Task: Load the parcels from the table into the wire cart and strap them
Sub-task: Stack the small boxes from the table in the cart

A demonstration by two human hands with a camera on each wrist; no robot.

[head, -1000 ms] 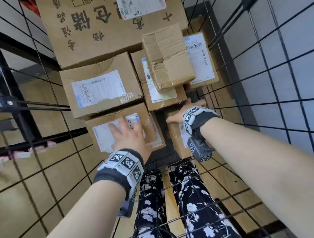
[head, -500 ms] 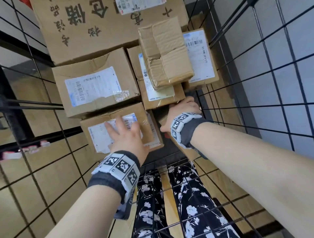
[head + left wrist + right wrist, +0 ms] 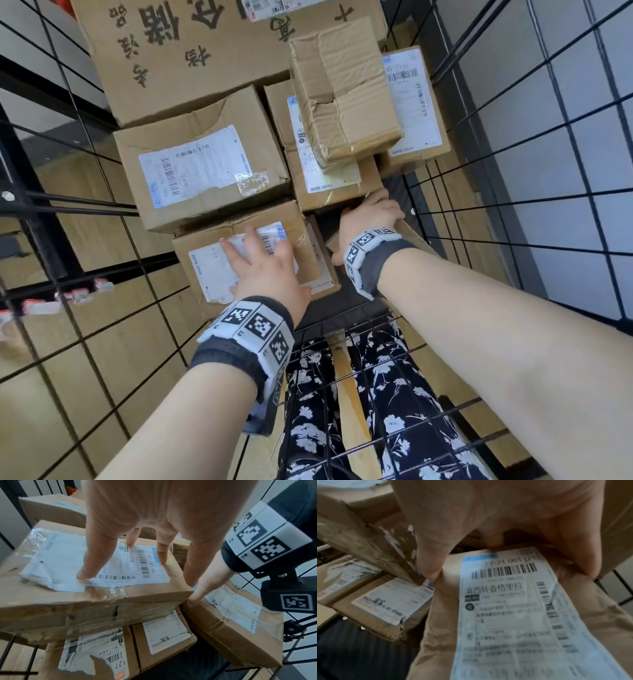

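Note:
Several brown cardboard parcels sit stacked inside the black wire cart (image 3: 513, 219). My left hand (image 3: 253, 250) lies flat with straight fingers on the white label of the near-left box (image 3: 305, 240); the left wrist view shows the left hand (image 3: 137, 568) pressing that box top (image 3: 102, 599). My right hand (image 3: 373, 212) curls over the far end of a small brown parcel (image 3: 416, 236), mostly hidden under the wrist. In the right wrist view, the thumb and fingers (image 3: 583, 562) grip this long-labelled parcel (image 3: 505, 615), which sits tilted in the gap beside the stack.
A large box with black characters (image 3: 205, 51) fills the back. A labelled box (image 3: 202, 161) and a taped parcel (image 3: 346, 92) lie on top of others. Wire walls close in on the left, right and near side. Floral trousers (image 3: 376, 394) show behind the near wall.
My right hand has turned palm down over the small parcel and reached further into the gap beside the stack. The left hand stays flat on the near-left box.

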